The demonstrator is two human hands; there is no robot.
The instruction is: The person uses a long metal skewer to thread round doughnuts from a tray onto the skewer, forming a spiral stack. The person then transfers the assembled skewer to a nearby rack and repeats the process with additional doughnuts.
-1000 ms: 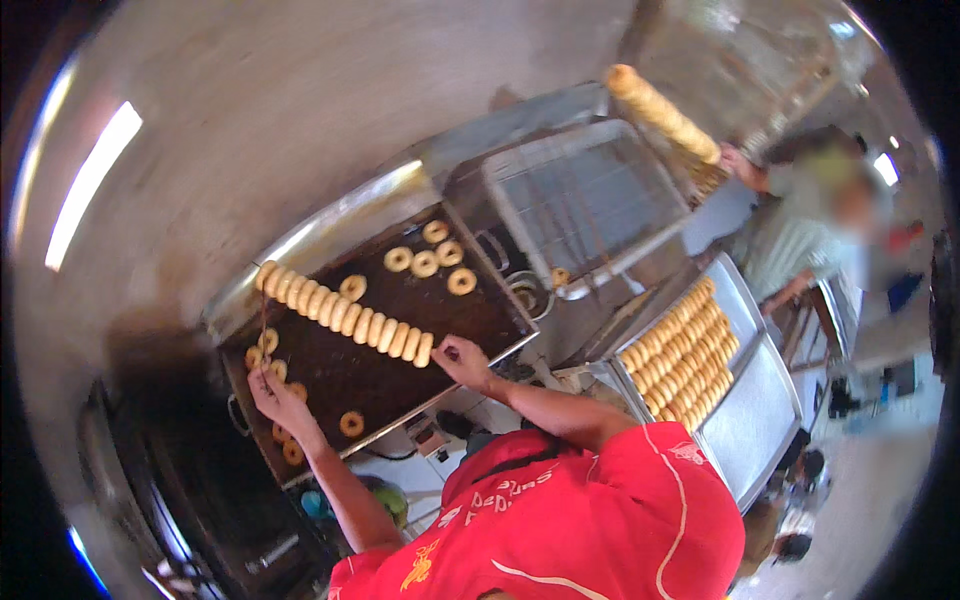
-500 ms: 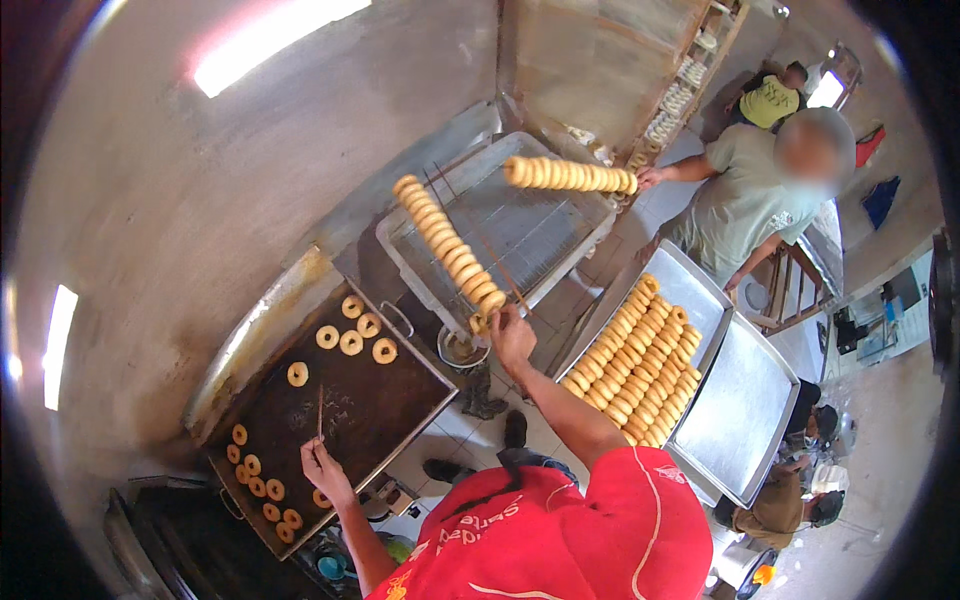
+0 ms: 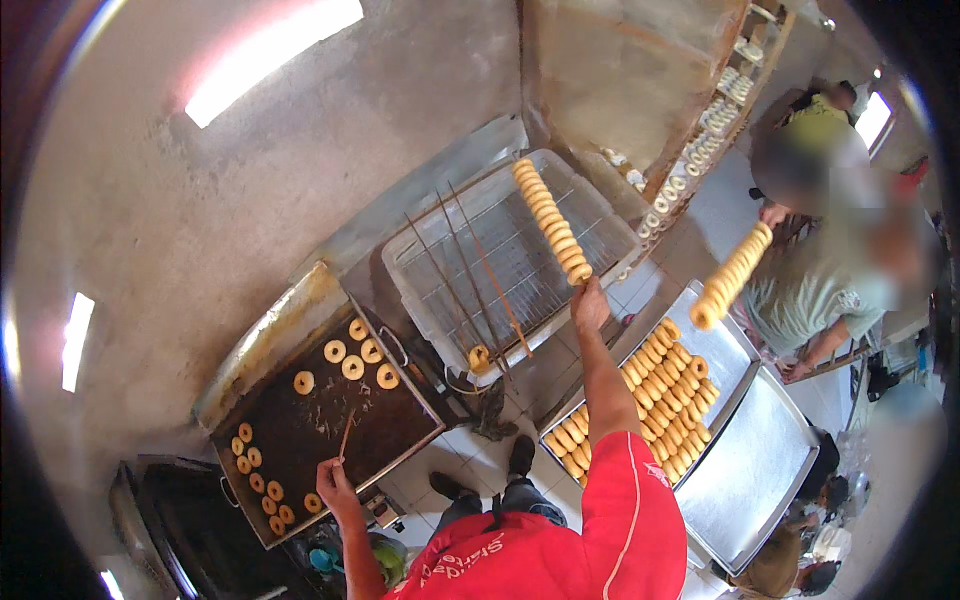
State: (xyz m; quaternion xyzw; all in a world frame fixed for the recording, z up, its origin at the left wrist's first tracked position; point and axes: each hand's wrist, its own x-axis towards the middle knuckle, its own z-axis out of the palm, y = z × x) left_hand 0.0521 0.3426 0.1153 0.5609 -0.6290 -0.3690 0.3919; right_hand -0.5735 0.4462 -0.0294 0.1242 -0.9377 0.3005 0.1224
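My left hand (image 3: 338,488) is closed on a thin wooden stick (image 3: 347,435), whose tip reaches over the dark frying vat (image 3: 310,420). Ring doughnuts (image 3: 352,368) float in the vat in two groups, one toward the far right side and one along the left. With my right arm stretched forward, my right hand (image 3: 591,303) grips the near end of a skewer of doughnuts (image 3: 550,222), threaded in a long golden row. That row hangs above the wire-racked tray (image 3: 600,215). On the tray lie several bare rods (image 3: 470,270), and one doughnut (image 3: 479,357) sits at its near corner.
To the right, a metal tray (image 3: 735,335) holds packed rows of doughnuts (image 3: 665,385), beside a second bare metal tray (image 3: 750,470). A co-worker (image 3: 820,290) stands beyond, a doughnut-filled skewer (image 3: 733,275) in hand. Shelves of pale dough rings (image 3: 700,150) line the back.
My right hand has carried its doughnut skewer right and away from me, across the tray. More bare rods show on the tray. The co-worker's skewer has swung right, above the metal tray.
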